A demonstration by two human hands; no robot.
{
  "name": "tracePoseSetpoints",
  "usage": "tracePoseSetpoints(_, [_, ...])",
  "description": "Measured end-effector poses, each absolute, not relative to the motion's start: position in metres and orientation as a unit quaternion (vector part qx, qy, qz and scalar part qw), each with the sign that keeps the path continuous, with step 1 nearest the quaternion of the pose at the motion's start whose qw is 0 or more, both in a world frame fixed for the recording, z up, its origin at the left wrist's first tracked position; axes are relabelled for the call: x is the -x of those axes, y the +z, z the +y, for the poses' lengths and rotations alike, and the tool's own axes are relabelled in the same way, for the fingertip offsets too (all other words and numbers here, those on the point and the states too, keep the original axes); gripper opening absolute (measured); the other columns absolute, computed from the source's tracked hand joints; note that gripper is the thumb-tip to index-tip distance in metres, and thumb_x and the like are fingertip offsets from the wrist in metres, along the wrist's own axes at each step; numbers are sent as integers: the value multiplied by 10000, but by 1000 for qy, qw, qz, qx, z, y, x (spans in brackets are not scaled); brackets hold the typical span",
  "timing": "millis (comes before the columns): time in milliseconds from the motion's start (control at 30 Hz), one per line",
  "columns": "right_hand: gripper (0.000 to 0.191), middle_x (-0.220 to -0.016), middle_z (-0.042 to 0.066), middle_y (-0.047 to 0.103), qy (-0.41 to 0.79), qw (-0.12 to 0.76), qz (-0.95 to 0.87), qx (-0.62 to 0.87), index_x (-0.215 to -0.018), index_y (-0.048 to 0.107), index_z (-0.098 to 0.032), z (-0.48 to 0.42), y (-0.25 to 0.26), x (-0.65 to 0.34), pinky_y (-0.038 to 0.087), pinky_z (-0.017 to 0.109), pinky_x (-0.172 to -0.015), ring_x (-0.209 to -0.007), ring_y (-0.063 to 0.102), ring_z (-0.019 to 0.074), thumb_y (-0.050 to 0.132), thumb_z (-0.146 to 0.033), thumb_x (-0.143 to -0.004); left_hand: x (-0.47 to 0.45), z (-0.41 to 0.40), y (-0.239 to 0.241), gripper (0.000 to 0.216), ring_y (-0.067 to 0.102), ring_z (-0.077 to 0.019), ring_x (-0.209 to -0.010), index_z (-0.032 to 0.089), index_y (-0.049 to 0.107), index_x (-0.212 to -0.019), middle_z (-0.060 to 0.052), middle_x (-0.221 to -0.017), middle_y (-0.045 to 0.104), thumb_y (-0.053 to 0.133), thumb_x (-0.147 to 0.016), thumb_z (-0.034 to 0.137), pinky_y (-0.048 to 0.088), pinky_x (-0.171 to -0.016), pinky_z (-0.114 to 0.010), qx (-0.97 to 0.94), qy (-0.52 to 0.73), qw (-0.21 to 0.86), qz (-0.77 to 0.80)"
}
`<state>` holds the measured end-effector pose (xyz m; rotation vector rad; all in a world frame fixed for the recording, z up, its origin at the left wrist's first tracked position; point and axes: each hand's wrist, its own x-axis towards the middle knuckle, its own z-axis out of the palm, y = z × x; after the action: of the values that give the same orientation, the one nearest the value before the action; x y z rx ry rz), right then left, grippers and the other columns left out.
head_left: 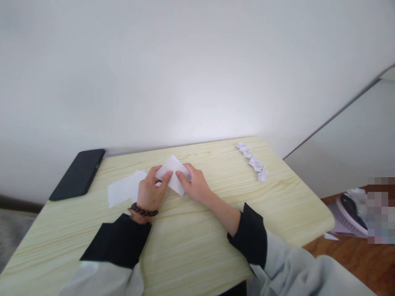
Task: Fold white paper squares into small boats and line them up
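Observation:
Between my two hands is a small white square of paper [173, 165], turned so one corner points away from me. My left hand [152, 191] pinches its left side, the thumb lying on top near the middle. On the right side my right hand [196, 183] grips it too, its thumb close to the other one. The fingers beneath the paper are mostly hidden. White paper sheets [121, 190] lie on the table, partly behind my left hand. Several small folded white paper pieces [254, 163] stand in a slanting row at the right.
A black tablet-like device [78, 174] lies at the table's back left. The pale wood-grain table [197, 250] meets a white wall [185, 74] at the back. Past its right edge, a pinkish mesh basket [345, 220] holding things stands on the wooden floor, with a paper scrap [331, 237] beside it.

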<state>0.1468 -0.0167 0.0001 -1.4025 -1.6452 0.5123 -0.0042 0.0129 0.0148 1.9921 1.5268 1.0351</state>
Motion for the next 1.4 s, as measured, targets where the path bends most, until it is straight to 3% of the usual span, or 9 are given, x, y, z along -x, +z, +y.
tracePoseSetpoints(200, [256, -837, 26, 654, 217, 426, -670, 568, -1006, 587, -186, -15, -3, -153, 444, 227, -623, -703, 595, 143, 471, -371, -872, 13, 11, 14, 322, 626, -167, -551, 194, 625, -885, 0, -616, 662, 514, -769, 473, 442, -538, -224, -756, 331, 154, 543])
tracePoseSetpoints(467, [232, -938, 29, 671, 314, 446, -656, 522, -987, 606, -185, -21, -1, -166, 465, 257, -734, -843, 614, 158, 562, -331, -813, 22, 7, 16, 307, 560, -136, -512, 190, 650, -751, 18, -570, 633, 483, -786, 446, 421, -535, -224, -776, 257, 214, 535])
tracePoseSetpoints(600, [191, -821, 18, 659, 361, 445, -625, 530, -886, 586, -179, -24, -2, -168, 464, 232, -615, -725, 608, 142, 570, -350, -803, 23, 2, 17, 297, 553, -129, -528, 187, 663, -784, 11, -610, 646, 488, -793, 428, 433, -563, -229, -768, 280, 216, 534])
tracePoseSetpoints(700, [222, -717, -2, 639, 439, 465, -570, 515, -899, 522, -192, -25, -2, -166, 448, 215, -494, -582, 591, 127, 561, -390, -806, 22, -1, 16, 276, 601, -152, -669, 186, 632, -892, -17, -759, 679, 532, -776, 417, 468, -660, -248, -757, 343, 221, 511])
tracePoseSetpoints(833, [273, -598, -26, 573, 520, 459, -543, 474, -828, 512, -188, -28, -1, -164, 418, 206, -399, -456, 533, 108, 512, -461, -826, 19, -1, 10, 472, 639, -173, -717, 170, 482, -1119, -26, -769, 681, 615, -740, 419, 508, -712, -297, -703, 386, 410, 434])
tracePoseSetpoints(967, [293, -581, -14, 545, 461, 406, -623, 484, -756, 582, -155, -31, 0, -165, 393, 193, -431, -488, 505, 95, 499, -422, -845, 20, 3, 12, 329, 649, -198, -745, 177, 561, -883, -52, -789, 688, 628, -717, 453, 523, -696, -311, -667, 306, 540, 412])
tracePoseSetpoints(1133, [264, -782, 38, 658, 476, 419, -600, 488, -1038, 557, -156, -31, -3, -164, 448, 190, -478, -593, 595, 117, 540, -321, -833, 25, 4, 21, 290, 578, -141, -593, 176, 551, -715, 7, -641, 630, 580, -740, 464, 466, -576, -252, -692, 279, 484, 457])
tracePoseSetpoints(1300, [223, -699, 15, 650, 531, 414, -576, 464, -1012, 547, -172, -29, -5, -165, 448, 182, -425, -503, 583, 104, 523, -319, -847, 27, 2, 24, 289, 537, -127, -571, 172, 548, -686, 21, -601, 598, 554, -764, 450, 421, -559, -235, -725, 259, 411, 488])
tracePoseSetpoints(1400, [237, -688, 10, 645, 551, 421, -560, 454, -1012, 544, -179, -29, -3, -165, 492, 211, -453, -528, 605, 123, 526, -347, -847, 24, 0, 21, 281, 585, -143, -633, 173, 541, -785, 10, -662, 635, 560, -766, 453, 443, -585, -237, -689, 290, 468, 471])
